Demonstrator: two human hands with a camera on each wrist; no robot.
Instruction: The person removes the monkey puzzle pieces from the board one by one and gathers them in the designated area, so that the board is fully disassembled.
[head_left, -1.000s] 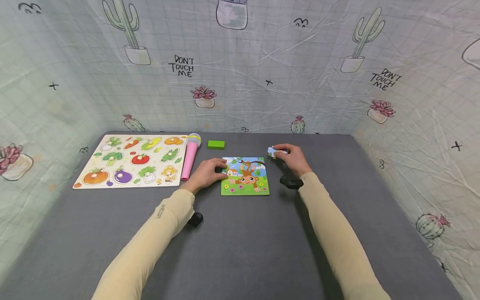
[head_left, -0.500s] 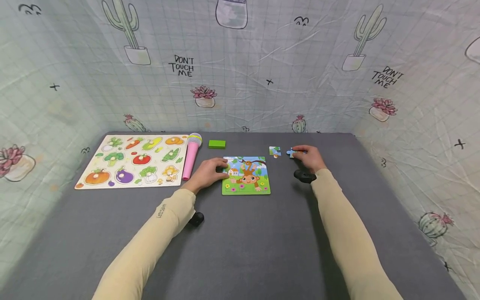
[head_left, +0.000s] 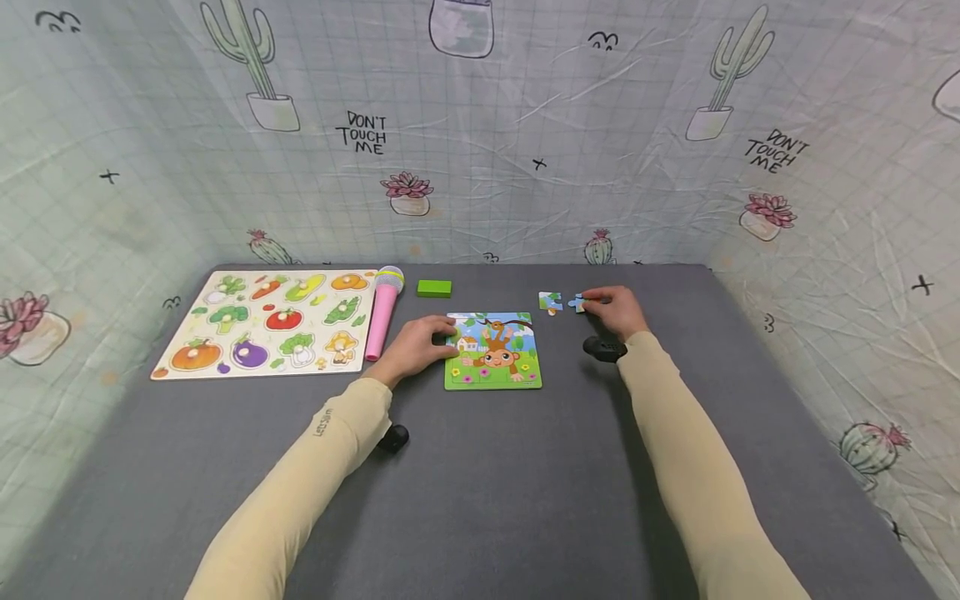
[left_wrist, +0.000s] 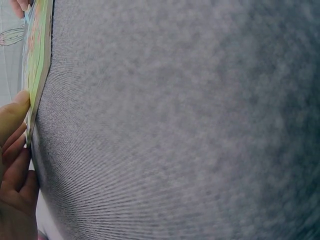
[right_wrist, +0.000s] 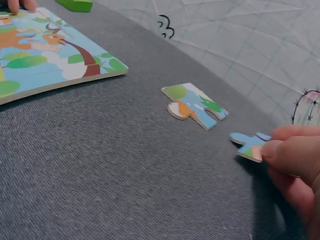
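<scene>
A square monkey jigsaw puzzle (head_left: 495,367) lies flat on the dark grey table. My left hand (head_left: 411,346) holds its left edge, with the thumb (left_wrist: 17,112) on the rim in the left wrist view. To the right of the puzzle my right hand (head_left: 621,312) pinches a small jigsaw piece (right_wrist: 246,146), blue with a green and peach corner, between thumb and finger. The fingertips cover part of that piece. Just left of it, a second jigsaw piece (right_wrist: 187,102) lies picture side up on the table.
A cream board of vegetable pictures (head_left: 255,329) lies at the left. Beside it is a pink toy microphone (head_left: 382,312). Behind the puzzle sits a green block (head_left: 434,288). A cactus-printed cloth (head_left: 480,133) rises at the table's back edge.
My right hand has left one jigsaw piece behind and moved right with the other, then slightly back left. My left hand stays at the puzzle's edge.
</scene>
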